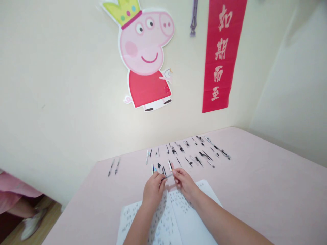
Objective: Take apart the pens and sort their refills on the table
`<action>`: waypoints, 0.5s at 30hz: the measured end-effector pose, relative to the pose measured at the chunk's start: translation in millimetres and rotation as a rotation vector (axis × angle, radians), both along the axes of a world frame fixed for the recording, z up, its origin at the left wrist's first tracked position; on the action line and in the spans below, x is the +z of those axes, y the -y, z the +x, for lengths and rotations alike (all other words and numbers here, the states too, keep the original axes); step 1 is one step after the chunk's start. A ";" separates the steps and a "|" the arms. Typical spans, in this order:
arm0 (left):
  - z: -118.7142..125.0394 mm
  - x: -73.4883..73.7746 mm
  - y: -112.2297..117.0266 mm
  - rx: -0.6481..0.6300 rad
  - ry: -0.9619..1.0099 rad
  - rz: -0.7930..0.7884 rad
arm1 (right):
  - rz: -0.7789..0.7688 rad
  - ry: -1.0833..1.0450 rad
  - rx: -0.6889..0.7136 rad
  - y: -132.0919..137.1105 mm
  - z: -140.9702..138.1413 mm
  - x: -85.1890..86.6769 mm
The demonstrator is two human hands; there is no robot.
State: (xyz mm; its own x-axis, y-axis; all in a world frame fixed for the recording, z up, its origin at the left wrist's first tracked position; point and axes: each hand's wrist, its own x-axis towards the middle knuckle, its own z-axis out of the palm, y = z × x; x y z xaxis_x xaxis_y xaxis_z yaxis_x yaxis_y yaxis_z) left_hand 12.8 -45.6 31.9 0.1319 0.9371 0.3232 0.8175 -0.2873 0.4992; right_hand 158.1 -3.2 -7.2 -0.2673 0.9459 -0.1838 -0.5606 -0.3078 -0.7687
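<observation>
Between my two hands is a slim greyish pen (168, 176), held level; whether it is whole or only a pen part I cannot tell. My left hand (153, 190) pinches its left end with thumb and fingers. At the other end, the fingertips of my right hand (184, 182) are closed on it. Both hands are above the top edge of an open notebook (194, 224) with handwriting on its pages. Just beyond my fingers lie a white pen barrel (170, 166), dark thin refills (164, 170) and a small black cap (159, 165).
Several pen parts (201, 154) lie in rows across the pink table (255, 190) toward the wall. Two pens (114, 166) lie apart at the left. A pig cutout (149, 86) and a red banner (221, 58) hang on the wall. At the lower left shows a person's leg (22, 208).
</observation>
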 end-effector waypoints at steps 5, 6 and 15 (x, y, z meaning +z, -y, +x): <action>-0.7 -1.3 -0.8 -0.013 -0.010 -0.016 | -0.037 -0.044 -0.014 0.6 1.6 7.3; -0.6 -1.2 -1.0 -0.014 -0.015 -0.017 | -0.038 -0.043 -0.010 1.1 1.5 8.6; 0.7 1.0 1.3 -0.013 -0.024 -0.013 | 0.018 -0.002 -0.006 1.9 -1.2 3.4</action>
